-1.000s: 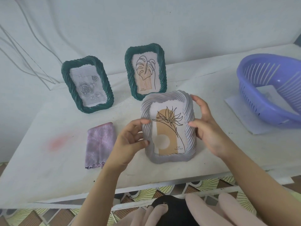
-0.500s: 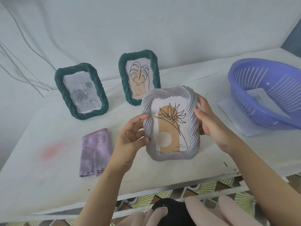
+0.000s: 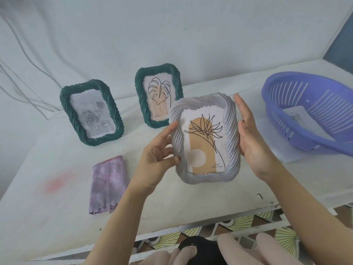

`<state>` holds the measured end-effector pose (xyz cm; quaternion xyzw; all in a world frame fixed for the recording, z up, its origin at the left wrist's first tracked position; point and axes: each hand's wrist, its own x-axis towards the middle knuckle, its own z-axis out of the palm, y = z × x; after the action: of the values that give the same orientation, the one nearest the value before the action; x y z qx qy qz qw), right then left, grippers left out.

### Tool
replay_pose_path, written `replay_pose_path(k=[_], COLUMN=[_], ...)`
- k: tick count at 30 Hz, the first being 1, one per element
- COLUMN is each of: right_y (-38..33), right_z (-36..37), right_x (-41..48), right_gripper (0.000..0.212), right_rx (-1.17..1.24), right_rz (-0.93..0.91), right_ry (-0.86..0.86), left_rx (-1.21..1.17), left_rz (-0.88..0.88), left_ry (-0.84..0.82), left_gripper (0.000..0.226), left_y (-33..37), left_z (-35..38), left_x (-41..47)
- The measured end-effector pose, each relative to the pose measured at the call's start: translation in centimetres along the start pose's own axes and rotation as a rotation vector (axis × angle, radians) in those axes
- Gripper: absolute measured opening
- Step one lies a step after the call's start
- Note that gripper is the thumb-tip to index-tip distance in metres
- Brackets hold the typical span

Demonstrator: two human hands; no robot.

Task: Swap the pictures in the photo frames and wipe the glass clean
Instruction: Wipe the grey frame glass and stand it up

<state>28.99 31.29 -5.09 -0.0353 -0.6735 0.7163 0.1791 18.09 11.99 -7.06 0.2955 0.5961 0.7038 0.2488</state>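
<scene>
I hold a grey rope-pattern photo frame [image 3: 232, 127] upright above the white table, its picture of an orange arch and a line-drawn flower facing me. My left hand [image 3: 155, 157] grips its left edge and my right hand [image 3: 250, 142] grips its right edge. Two dark green frames stand at the back: a left green frame [image 3: 91, 115] with a grey rose picture and a right green frame [image 3: 157, 96] with a leaf drawing, partly hidden by the grey frame. A folded purple cloth [image 3: 108, 183] lies flat on the table left of my left arm.
A purple plastic basket [image 3: 309, 113] sits at the right on a white sheet. The white table [image 3: 47, 217] has a pink stain at the left, and its front edge runs just below my forearms. A white draped wall stands behind the frames.
Both hands have lifted the grey frame off the table and raised it a little toward me. The green frames and the cloth have not moved.
</scene>
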Motion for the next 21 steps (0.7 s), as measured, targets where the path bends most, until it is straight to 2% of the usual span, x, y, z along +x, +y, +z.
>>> replay_pose_path(k=[8,17,21], right_y=[0.2,-0.9,-1.3], right_z=[-1.5,-4.5,-6.2], right_x=[0.9,6.5,10.8], right_gripper=[0.07,0.062,0.061], right_rx=[0.021,-0.006,-0.068], right_rz=[-0.021,-0.092,-0.134], right_ry=[0.042,0.083,0.109], left_rx=[0.106,0.243,0.342], left_rz=[0.031,0.099,0.118], left_ry=[-0.037,-0.043,0.03], left_gripper=[0.082,0.094,0.095], left_y=[0.3,1.2,0.8], left_z=[0.9,2.3,3.1], left_x=[1.9,8.1,12.6])
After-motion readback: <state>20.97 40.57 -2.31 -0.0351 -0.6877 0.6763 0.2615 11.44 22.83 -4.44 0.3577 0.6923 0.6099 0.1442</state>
